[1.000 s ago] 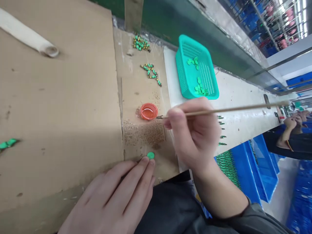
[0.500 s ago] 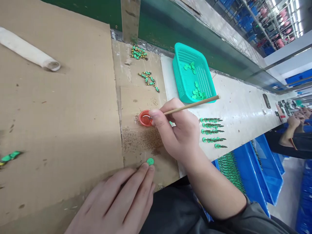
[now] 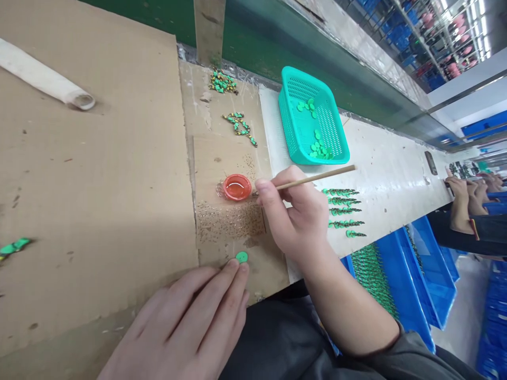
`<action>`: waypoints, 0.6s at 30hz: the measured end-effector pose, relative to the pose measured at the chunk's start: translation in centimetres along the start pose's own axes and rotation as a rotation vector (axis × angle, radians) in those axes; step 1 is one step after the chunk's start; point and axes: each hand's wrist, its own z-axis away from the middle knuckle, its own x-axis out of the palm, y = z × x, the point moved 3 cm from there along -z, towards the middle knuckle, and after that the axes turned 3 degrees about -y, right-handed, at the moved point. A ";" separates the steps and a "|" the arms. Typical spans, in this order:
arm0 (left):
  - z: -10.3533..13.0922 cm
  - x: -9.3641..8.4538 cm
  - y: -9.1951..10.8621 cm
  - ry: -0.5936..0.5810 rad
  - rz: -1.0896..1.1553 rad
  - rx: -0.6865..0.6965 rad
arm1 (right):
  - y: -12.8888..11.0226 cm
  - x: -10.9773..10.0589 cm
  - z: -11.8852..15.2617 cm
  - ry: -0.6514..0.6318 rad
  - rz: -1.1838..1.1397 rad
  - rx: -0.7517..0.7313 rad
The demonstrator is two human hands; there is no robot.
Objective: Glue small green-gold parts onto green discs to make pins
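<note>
1. Head view: your right hand (image 3: 297,219) pinches a thin wooden brush (image 3: 317,178) between thumb and fingers, its tip just beside the right rim of a red cup (image 3: 237,198) of liquid.
2. Your left hand (image 3: 186,322) lies flat, grip relaxed, fingertips touching a green disc (image 3: 241,257) on the cardboard (image 3: 273,272), nearer you than the cup.
3. Beyond the cup lies a pile (image 3: 223,82) of small green-and-gold pieces; to its right, a teal basket (image 3: 288,126) holds more discs.
4. Right of your right hand, green-and-dark strips (image 3: 344,211) lie in rows.
</note>
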 end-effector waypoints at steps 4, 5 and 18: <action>0.2 0.0 0.1 -0.015 0.005 -0.032 | -0.2 -0.5 0.5 0.038 0.016 0.017; 0.2 0.0 0.1 -0.021 0.004 -0.034 | -0.2 -0.6 0.8 0.040 0.017 0.021; 0.3 -0.2 0.2 -0.036 -0.003 -0.059 | -2.6 -1.6 5.3 0.105 -0.129 -0.052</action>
